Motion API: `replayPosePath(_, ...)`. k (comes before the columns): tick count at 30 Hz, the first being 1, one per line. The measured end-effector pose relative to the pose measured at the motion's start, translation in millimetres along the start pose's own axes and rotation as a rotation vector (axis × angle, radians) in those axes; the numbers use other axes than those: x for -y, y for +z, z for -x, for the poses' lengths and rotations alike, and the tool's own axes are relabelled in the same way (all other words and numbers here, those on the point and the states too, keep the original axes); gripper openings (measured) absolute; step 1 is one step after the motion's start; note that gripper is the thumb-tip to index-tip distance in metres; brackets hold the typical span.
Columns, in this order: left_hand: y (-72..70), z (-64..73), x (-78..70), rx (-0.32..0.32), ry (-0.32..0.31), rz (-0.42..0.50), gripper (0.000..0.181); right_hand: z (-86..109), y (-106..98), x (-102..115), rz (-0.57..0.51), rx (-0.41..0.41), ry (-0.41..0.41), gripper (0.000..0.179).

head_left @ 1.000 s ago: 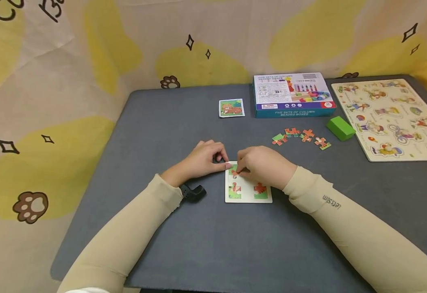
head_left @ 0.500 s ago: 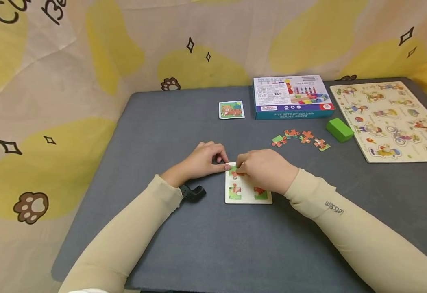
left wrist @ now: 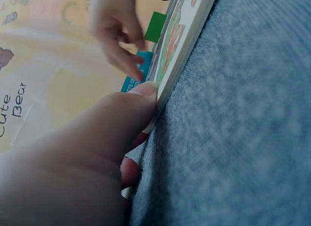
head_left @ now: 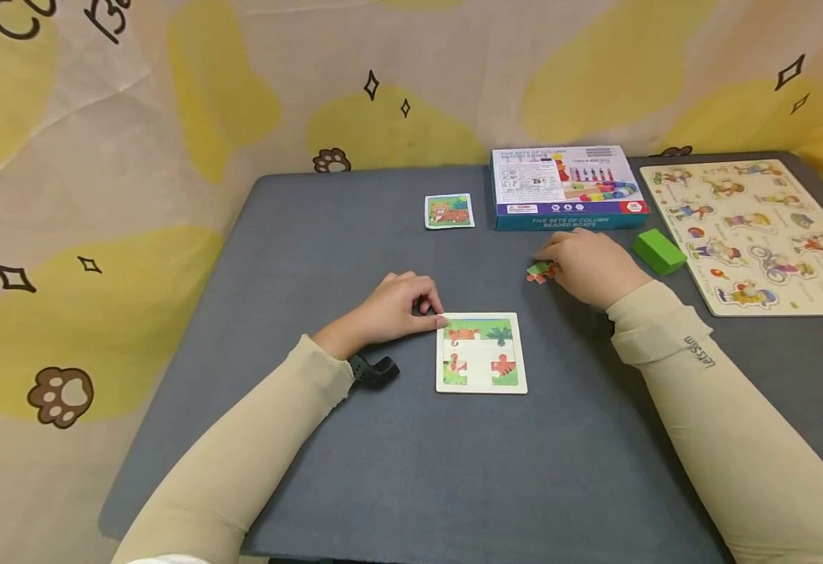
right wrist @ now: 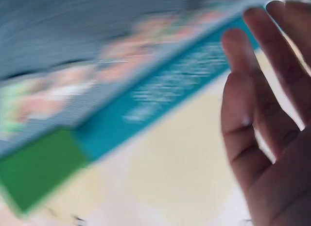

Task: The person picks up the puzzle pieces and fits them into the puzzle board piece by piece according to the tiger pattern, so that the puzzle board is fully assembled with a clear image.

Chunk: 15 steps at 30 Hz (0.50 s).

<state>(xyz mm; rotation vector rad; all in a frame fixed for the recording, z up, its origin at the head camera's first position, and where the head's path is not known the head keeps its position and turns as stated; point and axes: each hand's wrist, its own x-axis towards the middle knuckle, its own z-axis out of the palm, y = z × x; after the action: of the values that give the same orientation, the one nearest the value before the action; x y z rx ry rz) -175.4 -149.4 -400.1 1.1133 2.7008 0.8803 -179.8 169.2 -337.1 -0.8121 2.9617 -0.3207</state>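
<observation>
1. Apparently mid-puzzle, we find a small white-bordered puzzle board [head_left: 480, 356] on the dark table [head_left: 355, 470]: a printed strip [head_left: 492, 325] of green and orange spans its far edge, a lower-left corner piece [head_left: 455, 372] and a lower-right corner piece [head_left: 505, 371] sit nearer us, and pale board shows across the middle and between those two corners.

2. At the board's far-left corner, our left hand [head_left: 392, 313] holds the edge, its thumb laid against the border and the other fingers curled close by.

3. Farther out, in front of the bead box [head_left: 570, 221], our right hand [head_left: 588, 268] is above the loose pieces [head_left: 540, 272], its fingers parted and loosely bent; we see nothing in its hold and cannot tell whether a fingertip touches a piece.

4. From above, one green-and-red piece shows beyond those fingertips; the blurred right-wrist view has more strung out along the box's front, near a green block [head_left: 658, 251].

5. By our reading, the step in hand is picking the next piece for the unfilled spaces.

6. Next, we judge, comes a pinch on a single piece, a turn to match its tabs to a gap, and a flat press while the left hand steadies the board; the picture card [head_left: 450, 211] beyond could serve as guide.
</observation>
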Motion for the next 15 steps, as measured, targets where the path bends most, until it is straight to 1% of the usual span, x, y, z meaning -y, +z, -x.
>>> replayPosePath(2, 0.4, 0.5, 0.1, 0.009, -0.008, -0.003, 0.014, 0.2, 2, -13, 0.015, 0.010, -0.001, 0.032)
replayPosePath(5, -0.1, 0.9, -0.6, 0.012, -0.013, 0.000, 0.015, -1.2, 3, -20, 0.013, 0.017, 0.000, 0.033)
replayPosePath(8, -0.9, 0.8, -1.7, 0.009, -0.013, 0.005, 0.015, -2.5, 2, -20, 0.009, -0.004, 0.034, 0.032)
replayPosePath(10, -1.0, 0.7, -2.1, 0.008, -0.014, 0.005, 0.015, -2.4, 1, -19, 0.008, -0.020, 0.052, 0.028)
replayPosePath(13, -1.1, 0.7, -2.5, 0.010, -0.016, 0.005, 0.014, -2.1, -1, -17, -0.032, -0.031, 0.068, 0.018)
replayPosePath(15, -0.8, 0.7, -2.5, 0.012, -0.019, 0.006, 0.014, -1.4, -2, -15, -0.086, -0.009, 0.079, 0.016)
